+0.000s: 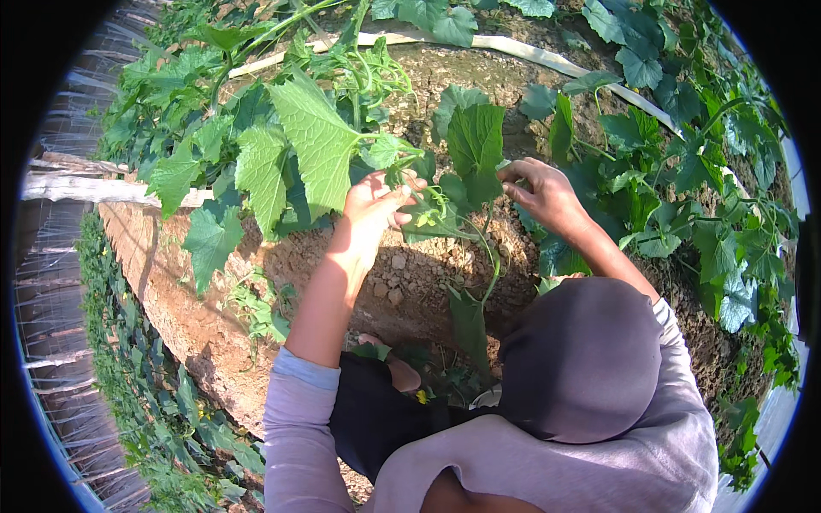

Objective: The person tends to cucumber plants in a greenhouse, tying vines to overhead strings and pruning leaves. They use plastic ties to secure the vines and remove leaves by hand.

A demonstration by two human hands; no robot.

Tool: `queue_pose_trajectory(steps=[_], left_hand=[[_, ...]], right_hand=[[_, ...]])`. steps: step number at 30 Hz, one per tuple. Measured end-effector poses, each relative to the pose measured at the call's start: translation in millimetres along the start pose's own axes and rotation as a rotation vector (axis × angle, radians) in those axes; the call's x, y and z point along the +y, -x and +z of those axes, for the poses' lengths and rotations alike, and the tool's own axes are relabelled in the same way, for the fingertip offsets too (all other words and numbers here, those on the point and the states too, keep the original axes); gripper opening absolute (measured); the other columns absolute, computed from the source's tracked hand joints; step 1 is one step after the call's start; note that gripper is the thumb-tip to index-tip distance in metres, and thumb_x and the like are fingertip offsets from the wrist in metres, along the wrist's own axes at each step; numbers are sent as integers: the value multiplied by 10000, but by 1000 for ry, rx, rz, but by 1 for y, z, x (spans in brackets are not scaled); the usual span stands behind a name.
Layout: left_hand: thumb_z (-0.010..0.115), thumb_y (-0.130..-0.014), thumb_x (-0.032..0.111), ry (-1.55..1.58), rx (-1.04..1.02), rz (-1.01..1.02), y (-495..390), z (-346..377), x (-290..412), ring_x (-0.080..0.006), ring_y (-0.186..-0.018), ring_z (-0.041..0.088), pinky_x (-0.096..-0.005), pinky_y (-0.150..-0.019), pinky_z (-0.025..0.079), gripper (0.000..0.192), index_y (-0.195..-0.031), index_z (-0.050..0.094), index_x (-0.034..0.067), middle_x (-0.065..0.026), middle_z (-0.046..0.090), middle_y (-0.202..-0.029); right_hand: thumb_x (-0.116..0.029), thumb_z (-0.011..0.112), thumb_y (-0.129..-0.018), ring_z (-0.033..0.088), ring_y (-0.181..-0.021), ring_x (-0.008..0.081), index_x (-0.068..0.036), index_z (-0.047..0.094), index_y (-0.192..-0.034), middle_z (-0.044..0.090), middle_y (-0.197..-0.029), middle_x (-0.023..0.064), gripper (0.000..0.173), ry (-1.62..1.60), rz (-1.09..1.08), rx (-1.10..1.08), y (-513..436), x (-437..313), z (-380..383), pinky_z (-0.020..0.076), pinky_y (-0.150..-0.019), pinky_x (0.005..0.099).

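Observation:
My left hand point(385, 200), in the middle of the view, has its thumb and fingers around the thin stem of a leafy vine shoot point(436, 208), which looks like a cucumber vine. Small pale leaves and tendrils spread beside the fingers. A large sunlit leaf point(317, 138) rises above that hand. To the right, my right hand point(542, 192) pinches a small pale green plant piece point(503, 165) between thumb and forefinger; whether it is a leaf edge or a loose scrap is unclear. A darker upright leaf point(476, 151) stands between the hands.
Crumbly soil point(397, 276) slopes below the vines. A pale curved strip point(513, 46) crosses the upper view; a whitish pole point(96, 190) juts in at left. Dense foliage point(648, 211) covers the right side. My dark-clothed knee point(584, 359) sits below the right hand.

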State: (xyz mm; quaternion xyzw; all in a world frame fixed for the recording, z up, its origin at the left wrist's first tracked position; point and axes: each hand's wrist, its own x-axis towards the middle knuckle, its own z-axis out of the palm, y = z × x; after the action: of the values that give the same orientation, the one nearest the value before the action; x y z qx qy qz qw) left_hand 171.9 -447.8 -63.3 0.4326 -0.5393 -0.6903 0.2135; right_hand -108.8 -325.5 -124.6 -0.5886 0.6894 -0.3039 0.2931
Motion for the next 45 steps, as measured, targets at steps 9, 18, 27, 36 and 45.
queue_pose_trajectory(steps=[9,18,27,36,45], left_hand=[[677,-954,84,-67,-44,86,-15,36,-20,-200,-928,686,-302,-734,590,305,-1218,543,12,-140,700,-1122],[651,-966,62,133,-58,41,-29,35,-40,-224,-925,681,-378,-802,628,292,-1240,558,24,-109,659,-1079],[618,-973,31,-15,-24,153,-20,41,-36,-229,-992,678,-350,-785,622,309,-1265,532,-19,-131,635,-1134],[640,-950,21,-47,-78,143,-8,44,-27,-192,-893,681,-296,-716,587,189,-1113,547,-6,-81,621,-999],[623,-925,-16,42,-138,76,-13,34,-37,-232,-1017,635,-339,-788,578,397,-1285,458,-39,-88,562,-1034]], right_hand=[[-169,799,-858,680,-789,154,-52,649,-1214,706,-900,39,404,-211,-123,-290,0,-26,39,561,-733,304],[-80,697,-952,718,-716,139,-34,613,-961,674,-816,29,96,-958,258,-193,12,-6,55,562,-589,269],[-152,701,-861,632,-881,380,-76,634,-1033,637,-960,130,200,101,-496,-161,3,-19,33,519,-740,450],[-131,649,-853,574,-696,209,-55,653,-1011,620,-788,85,176,-148,-346,-452,-16,-20,38,493,-675,334],[-206,665,-986,578,-717,82,-60,645,-1136,654,-774,-4,210,-264,-236,-622,-16,-19,41,501,-657,272]])
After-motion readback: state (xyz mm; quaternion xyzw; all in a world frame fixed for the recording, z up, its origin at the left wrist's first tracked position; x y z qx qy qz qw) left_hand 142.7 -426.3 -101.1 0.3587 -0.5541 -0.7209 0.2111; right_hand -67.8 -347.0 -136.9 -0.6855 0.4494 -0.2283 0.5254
